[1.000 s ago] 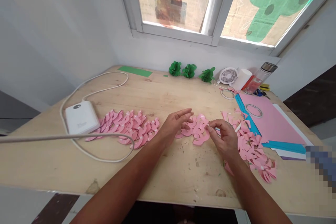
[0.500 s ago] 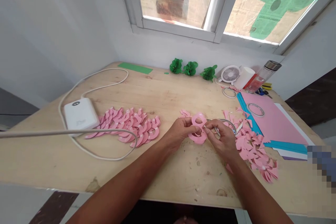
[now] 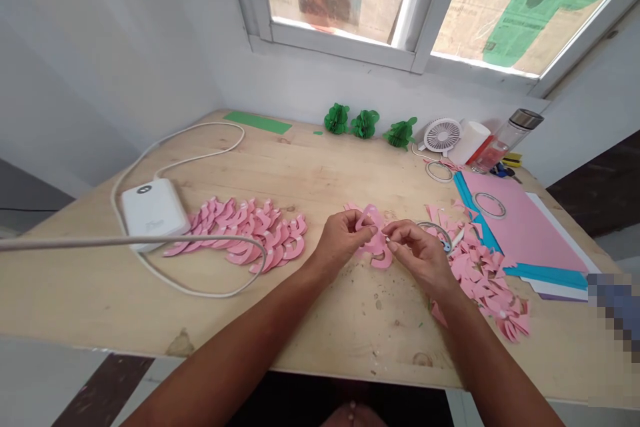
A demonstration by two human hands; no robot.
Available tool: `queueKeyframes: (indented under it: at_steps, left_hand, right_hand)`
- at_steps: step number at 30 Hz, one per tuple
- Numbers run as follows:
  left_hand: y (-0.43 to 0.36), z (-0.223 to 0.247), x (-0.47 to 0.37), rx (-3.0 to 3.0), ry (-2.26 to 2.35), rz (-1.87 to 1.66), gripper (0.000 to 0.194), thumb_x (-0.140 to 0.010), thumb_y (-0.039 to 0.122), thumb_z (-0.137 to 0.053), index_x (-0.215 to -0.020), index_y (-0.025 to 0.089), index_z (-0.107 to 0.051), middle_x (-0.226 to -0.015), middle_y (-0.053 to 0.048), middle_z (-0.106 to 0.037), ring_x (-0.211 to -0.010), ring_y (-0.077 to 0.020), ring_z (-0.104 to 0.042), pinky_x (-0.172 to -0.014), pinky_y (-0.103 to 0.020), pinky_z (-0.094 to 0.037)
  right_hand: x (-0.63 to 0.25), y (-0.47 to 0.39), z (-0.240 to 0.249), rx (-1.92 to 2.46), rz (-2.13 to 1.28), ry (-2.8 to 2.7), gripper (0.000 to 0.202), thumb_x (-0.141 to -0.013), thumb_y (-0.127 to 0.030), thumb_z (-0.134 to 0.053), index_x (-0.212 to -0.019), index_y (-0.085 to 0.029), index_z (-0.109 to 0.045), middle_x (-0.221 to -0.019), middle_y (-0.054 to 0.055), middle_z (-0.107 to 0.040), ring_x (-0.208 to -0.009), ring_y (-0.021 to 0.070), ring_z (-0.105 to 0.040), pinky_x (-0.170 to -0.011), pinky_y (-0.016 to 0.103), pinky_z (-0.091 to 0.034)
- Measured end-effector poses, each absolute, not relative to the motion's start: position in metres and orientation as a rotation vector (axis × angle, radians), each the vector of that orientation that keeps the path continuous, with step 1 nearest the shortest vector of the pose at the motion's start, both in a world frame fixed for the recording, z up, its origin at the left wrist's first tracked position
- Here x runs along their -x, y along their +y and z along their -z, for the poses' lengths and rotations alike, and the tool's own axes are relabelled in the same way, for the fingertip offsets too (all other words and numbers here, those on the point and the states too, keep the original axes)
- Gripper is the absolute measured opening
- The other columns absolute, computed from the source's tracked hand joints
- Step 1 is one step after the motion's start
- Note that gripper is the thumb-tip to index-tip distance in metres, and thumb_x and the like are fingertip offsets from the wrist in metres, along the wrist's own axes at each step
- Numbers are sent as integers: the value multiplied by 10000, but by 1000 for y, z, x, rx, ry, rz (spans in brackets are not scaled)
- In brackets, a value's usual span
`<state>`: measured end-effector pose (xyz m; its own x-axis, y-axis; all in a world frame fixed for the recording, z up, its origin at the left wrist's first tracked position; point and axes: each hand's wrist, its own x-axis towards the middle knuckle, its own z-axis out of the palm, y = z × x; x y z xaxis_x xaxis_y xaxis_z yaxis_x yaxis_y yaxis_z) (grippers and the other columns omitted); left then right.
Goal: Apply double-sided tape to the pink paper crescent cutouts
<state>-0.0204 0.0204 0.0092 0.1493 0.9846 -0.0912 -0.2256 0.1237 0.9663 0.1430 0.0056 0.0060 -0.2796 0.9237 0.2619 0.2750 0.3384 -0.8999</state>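
Observation:
My left hand (image 3: pixel 345 238) pinches a pink paper cutout (image 3: pixel 381 259) with curved, ring-like loops, holding it above the table. Close at its right edge is my right hand (image 3: pixel 419 252), thumb and forefinger pressed together. A tiny whitish bit shows at those fingertips, too small to name. Part of the cutout is hidden behind my left fingers. Just beyond it lie more pink pieces, mostly covered. To the left, many similar curved pink cutouts (image 3: pixel 270 230) lie in overlapping rows. A roll of tape (image 3: pixel 440 230) rests beside my right hand, partly hidden.
Pink scraps (image 3: pixel 483 273) are heaped at the right. Behind them lie paper sheets (image 3: pixel 530 227) with another tape roll (image 3: pixel 490 205). A white power bank (image 3: pixel 155 210) and its looping cable stand left. Green paper ornaments (image 3: pixel 365 124), a fan (image 3: pixel 443 136) and a bottle (image 3: pixel 507 140) line the back.
The cutout has tilted and turned in my left hand, so its loops show less flat. My right fingertips have shifted slightly at its edge. The view has moved a little.

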Motion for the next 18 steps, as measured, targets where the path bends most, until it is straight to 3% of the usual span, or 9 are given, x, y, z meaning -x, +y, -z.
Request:
queueKeyframes:
  at_steps: [18]
  left_hand:
    - [20,-8,20,-1008,906,-1126,156,-616,253,-666,-600,125,-578,-553,31,-515,-517,-72,-441,-510,-198,-334]
  right_hand:
    - [-140,6,1,1122,-1147,-1698,91,-767,-263,-563,-732,-181,-542,-776,18,-533,-685,123,-513,-609,241,-430]
